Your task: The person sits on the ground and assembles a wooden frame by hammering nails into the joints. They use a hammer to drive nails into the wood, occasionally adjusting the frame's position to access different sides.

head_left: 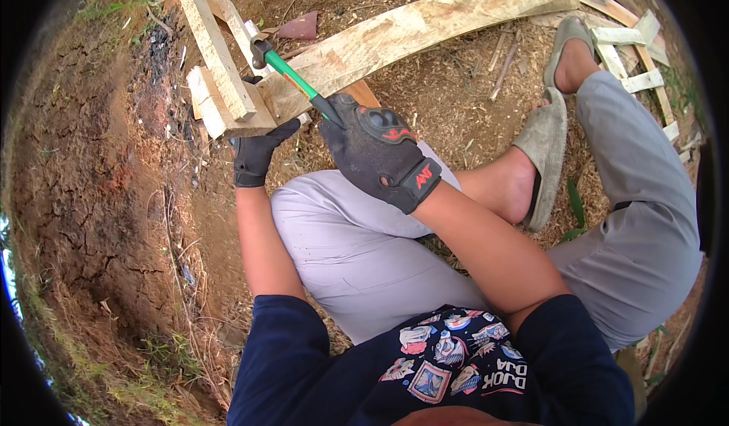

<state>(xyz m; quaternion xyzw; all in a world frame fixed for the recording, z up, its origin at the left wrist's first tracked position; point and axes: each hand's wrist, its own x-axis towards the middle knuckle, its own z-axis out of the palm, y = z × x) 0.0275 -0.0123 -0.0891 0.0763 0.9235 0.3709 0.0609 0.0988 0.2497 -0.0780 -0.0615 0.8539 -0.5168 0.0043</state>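
Observation:
My right hand (372,141), in a black glove with red marks, is closed round the grip of a hammer (292,77). The hammer has a green handle, and its dark metal head lies over the pale wood at the upper left. In a matching glove, my left hand (258,153) grips a short wooden block (241,122) from the near side. Its thumb shows along the block's right end, while its other fingers are mostly hidden. A narrow wooden strip (213,46) lies across that block and runs away from me.
A long wide plank (425,27) stretches from the block toward the upper right. Slatted wood pieces (626,58) lie beyond my sandalled feet (543,156). A reddish flat scrap (298,26) sits near the hammer head. Bare soil (91,221) slopes at the left.

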